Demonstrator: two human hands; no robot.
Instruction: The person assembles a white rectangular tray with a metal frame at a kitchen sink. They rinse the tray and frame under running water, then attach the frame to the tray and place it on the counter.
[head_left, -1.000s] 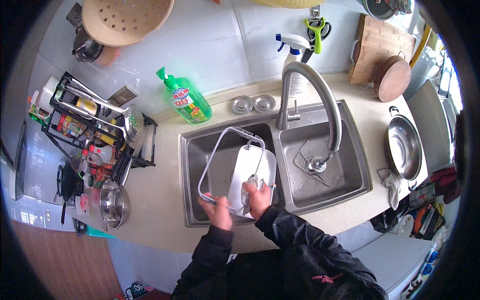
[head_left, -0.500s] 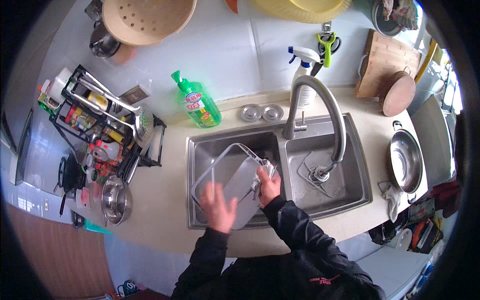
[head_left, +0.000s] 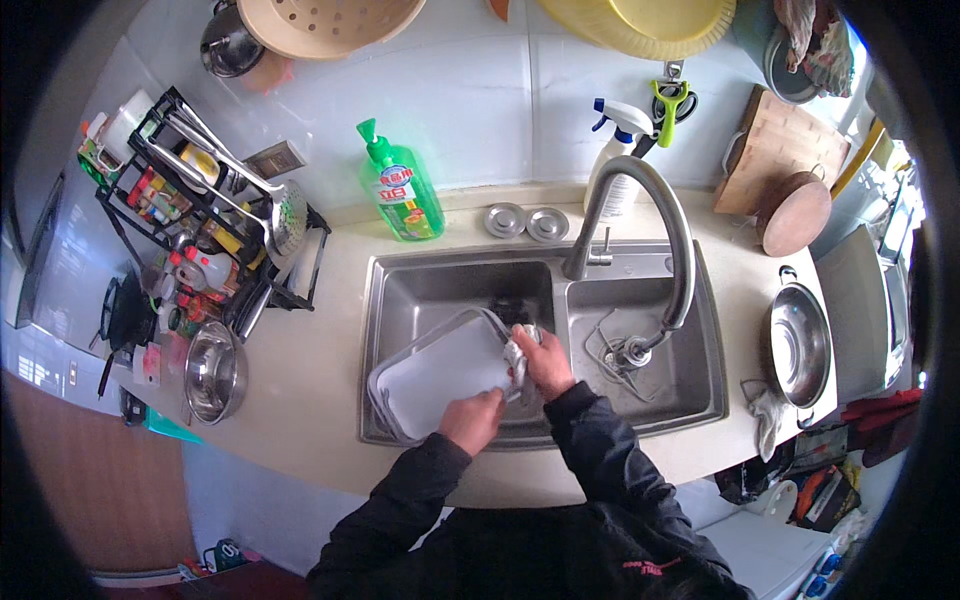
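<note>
A pale, rounded rectangular plastic tray or lid [head_left: 440, 365] is tilted in the left basin of the steel sink [head_left: 365, 300]. My left hand [head_left: 473, 422] is closed at its near right edge, the fingertips gripping the rim. My right hand [head_left: 545, 360] is closed on a crumpled whitish cloth [head_left: 517, 358], pressed to the right edge of the same piece. The fingertips under the cloth are hidden. A second rim shows along the piece's far edge; I cannot tell whether it is a separate part.
The curved faucet [head_left: 680, 240] arches over the right basin, where a drain strainer [head_left: 632, 352] and thin wire lie. Behind the sink stand a green soap bottle [head_left: 405, 195], two round metal strainers [head_left: 505, 221] and a spray bottle [head_left: 615, 160]. Steel bowl [head_left: 214, 372] left; pan [head_left: 800, 345] right.
My left hand, raised and blurred over the basin before, has come down and right to the near edge of the plastic piece. That piece now lies flatter; my right hand keeps the cloth.
</note>
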